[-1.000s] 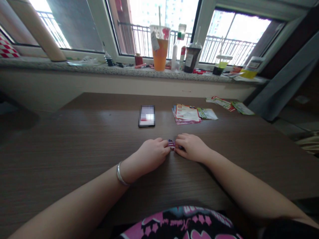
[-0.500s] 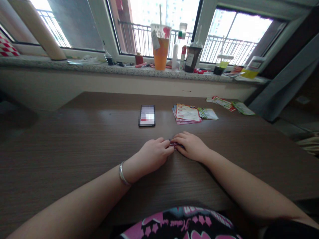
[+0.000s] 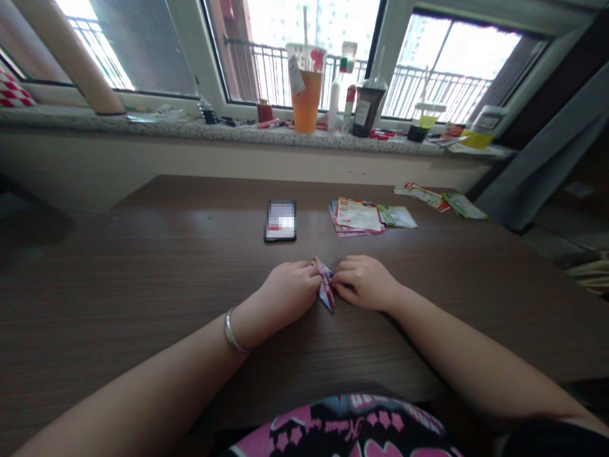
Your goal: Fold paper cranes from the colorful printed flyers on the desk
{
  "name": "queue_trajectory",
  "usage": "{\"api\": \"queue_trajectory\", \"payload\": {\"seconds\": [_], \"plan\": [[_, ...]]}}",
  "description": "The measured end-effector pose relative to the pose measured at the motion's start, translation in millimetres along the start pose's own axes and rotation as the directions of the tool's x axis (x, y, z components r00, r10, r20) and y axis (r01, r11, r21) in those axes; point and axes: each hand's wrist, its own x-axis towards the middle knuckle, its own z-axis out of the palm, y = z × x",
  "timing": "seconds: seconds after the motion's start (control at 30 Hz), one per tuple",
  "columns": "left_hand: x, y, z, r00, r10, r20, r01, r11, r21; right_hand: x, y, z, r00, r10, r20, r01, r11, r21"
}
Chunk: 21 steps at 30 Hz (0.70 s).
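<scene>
Between my two hands is a small folded piece of printed paper (image 3: 326, 289), red, white and purple, narrow and pointed at both ends. My left hand (image 3: 294, 289) grips its left side with the fingers curled; the fingertips are partly hidden. From the other side my right hand (image 3: 366, 280) pinches the paper's right edge between thumb and fingers. Both hands rest low over the brown table (image 3: 190, 285). A silver bangle (image 3: 233, 331) circles my left wrist.
Beyond my hands lie a phone (image 3: 280, 221) with a blurred screen and a stack of printed leaflets (image 3: 359, 216). More paper slips (image 3: 464, 206) lie at the far right. Along the windowsill (image 3: 238, 133) stand an orange drink cup (image 3: 306, 95), a dark cup (image 3: 367, 111) and bottles.
The folded paper, mostly covered by my fingers before, has turned so its length points toward me and now shows more. My hands have moved slightly apart around it.
</scene>
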Motion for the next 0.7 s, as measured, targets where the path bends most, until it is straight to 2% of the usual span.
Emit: {"api": "queue_trajectory", "payload": {"seconds": [0.13,0.27,0.5,0.7], "plan": [[1,-3,-0.4,1.000,0.005,0.010,-0.004,0.999,-0.033,0,1,1,0.999,0.019,-0.031,-0.018,1.000,0.011],[1,-7,0.0,1.000,0.021,-0.010,-0.022,0.989,-0.144,0,7,5,0.997,0.035,-0.066,-0.033,0.999,0.024],[0,-14,1.4,1.000,0.013,-0.011,-0.016,0.966,-0.260,0,14,10,0.997,-0.016,-0.070,0.022,0.997,0.080],[0,-14,4.2,1.000,-0.014,-0.016,0.009,0.964,-0.266,1,14,9,0.996,-0.050,-0.071,0.056,0.994,0.090]]}}
